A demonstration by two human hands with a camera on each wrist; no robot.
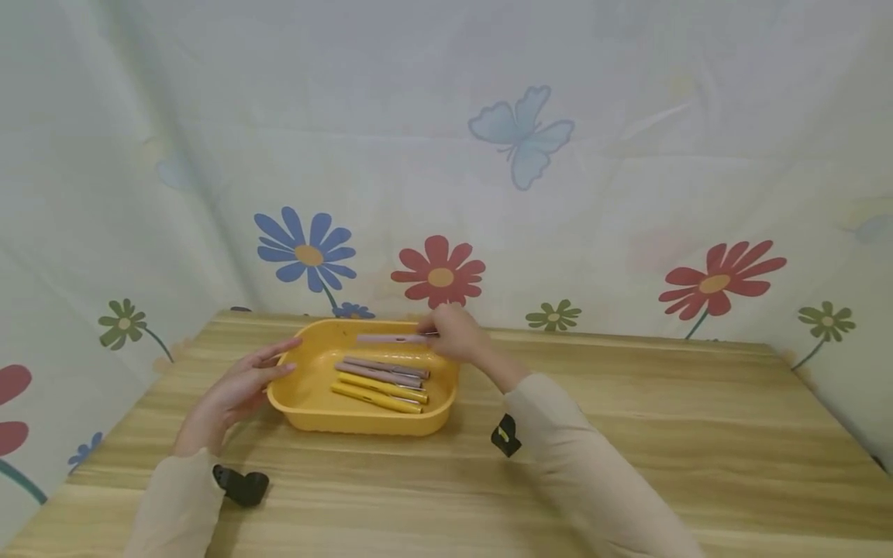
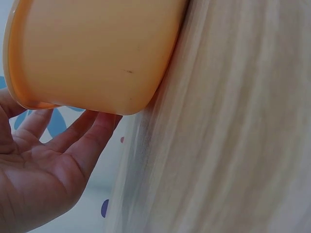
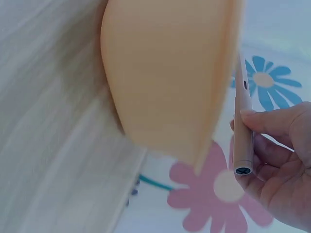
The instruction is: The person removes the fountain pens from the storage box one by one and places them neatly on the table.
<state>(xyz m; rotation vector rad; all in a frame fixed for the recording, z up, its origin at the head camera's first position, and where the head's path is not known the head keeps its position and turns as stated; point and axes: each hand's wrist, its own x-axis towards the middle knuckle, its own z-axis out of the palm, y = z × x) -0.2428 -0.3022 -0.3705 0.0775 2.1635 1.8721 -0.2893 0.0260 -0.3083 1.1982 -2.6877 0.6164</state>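
A yellow plastic tray [image 1: 370,424] stands on the table. My left hand [image 1: 237,391] holds its left end, thumb over the rim and fingers against the outer wall; in the left wrist view, that hand [image 2: 53,165] is partly hidden behind the tray [image 2: 92,53]. Above the tray's back right corner, my right hand [image 1: 453,333] pinches a pale pink pen [image 1: 391,339] between thumb and fingers. The right wrist view shows the pen's dark end [image 3: 243,171] pointing at the camera. Inside the tray lie two mauve pens [image 1: 380,375] and two yellow pens [image 1: 377,397], side by side.
The wooden table [image 1: 628,434] extends to both sides of the tray. Right behind it hangs a pale curtain [image 1: 391,155] printed with flowers and a butterfly. Small black devices [image 1: 244,487] sit at the wrists.
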